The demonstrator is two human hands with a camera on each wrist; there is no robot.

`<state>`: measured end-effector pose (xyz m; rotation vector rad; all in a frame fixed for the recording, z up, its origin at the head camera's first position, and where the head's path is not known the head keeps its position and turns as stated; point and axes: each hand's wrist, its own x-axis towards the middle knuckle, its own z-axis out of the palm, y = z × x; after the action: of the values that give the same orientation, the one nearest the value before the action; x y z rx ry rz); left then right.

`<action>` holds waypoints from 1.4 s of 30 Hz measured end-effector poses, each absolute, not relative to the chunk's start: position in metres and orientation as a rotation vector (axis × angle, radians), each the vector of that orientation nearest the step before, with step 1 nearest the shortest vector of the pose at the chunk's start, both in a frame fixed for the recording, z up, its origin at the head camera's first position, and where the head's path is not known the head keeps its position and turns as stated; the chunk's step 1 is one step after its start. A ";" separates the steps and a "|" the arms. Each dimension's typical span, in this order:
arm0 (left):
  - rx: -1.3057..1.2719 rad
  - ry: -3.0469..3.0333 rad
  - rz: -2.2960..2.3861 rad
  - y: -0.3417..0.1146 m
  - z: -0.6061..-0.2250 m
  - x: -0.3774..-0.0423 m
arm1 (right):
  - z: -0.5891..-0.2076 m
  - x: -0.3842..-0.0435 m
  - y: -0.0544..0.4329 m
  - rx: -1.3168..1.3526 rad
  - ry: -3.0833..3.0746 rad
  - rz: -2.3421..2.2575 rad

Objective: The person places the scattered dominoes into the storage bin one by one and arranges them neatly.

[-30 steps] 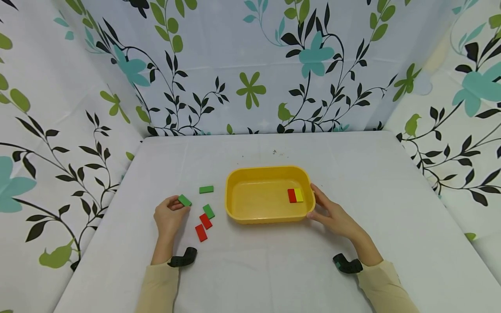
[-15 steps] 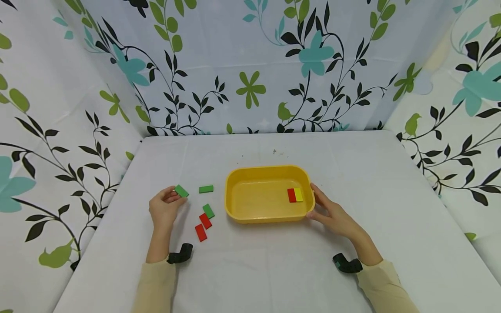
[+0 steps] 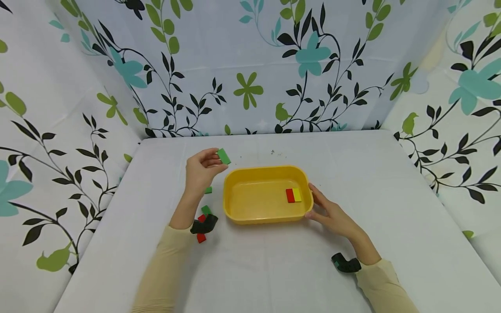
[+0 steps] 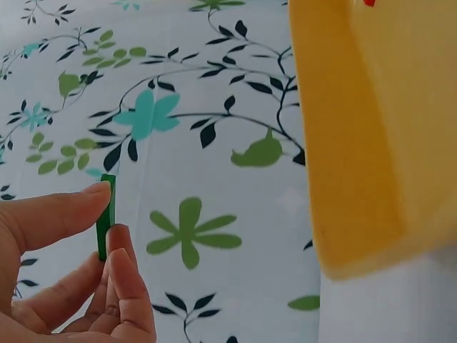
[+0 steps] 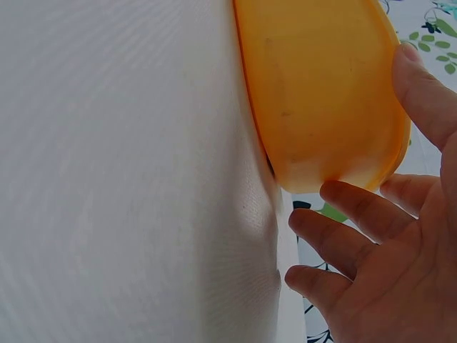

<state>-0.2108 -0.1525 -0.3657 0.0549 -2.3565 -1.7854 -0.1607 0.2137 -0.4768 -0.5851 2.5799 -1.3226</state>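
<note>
In the head view my left hand is raised beyond the tray's far left corner and pinches a green block. The left wrist view shows this block edge-on between thumb and fingertips. A yellow tray sits mid-table, with a red block and a yellow block side by side at its right end. My right hand rests against that end, fingers spread. In the right wrist view the thumb and some fingertips touch the tray; the other fingers stand apart from it.
Left of the tray lie two green blocks and two red blocks, partly hidden by my left arm and its black wrist camera. A white cloth covers the table. Leaf-patterned curtains surround it.
My left hand has lifted the green block and carried it forward and right, from the table's left side to the tray's far left corner. The right hand has stayed at the tray.
</note>
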 end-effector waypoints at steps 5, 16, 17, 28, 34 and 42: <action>-0.028 -2.504 -1.806 -0.117 -0.373 -0.218 | -0.476 -0.160 0.213 -0.590 2.584 -1.323; -0.044 -2.665 -1.962 -0.066 -0.401 -0.228 | -0.475 -0.159 0.214 -0.597 2.592 -1.316; -0.023 -2.683 -1.966 -0.063 -0.402 -0.229 | -0.475 -0.159 0.214 -0.597 2.593 -1.316; 0.118 -2.777 -1.921 -0.036 -0.429 -0.229 | -0.474 -0.159 0.212 -0.578 2.594 -1.304; 0.158 -2.781 -1.915 -0.030 -0.444 -0.229 | -0.474 -0.160 0.210 -0.593 2.595 -1.304; 0.131 -2.872 -1.803 -0.021 -0.458 -0.233 | -0.475 -0.160 0.212 -0.597 2.597 -1.292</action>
<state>-0.2330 -0.0208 -0.4578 0.1311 -2.8715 -1.8032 -0.1598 0.2120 -0.4753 -0.5967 2.5969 -1.2922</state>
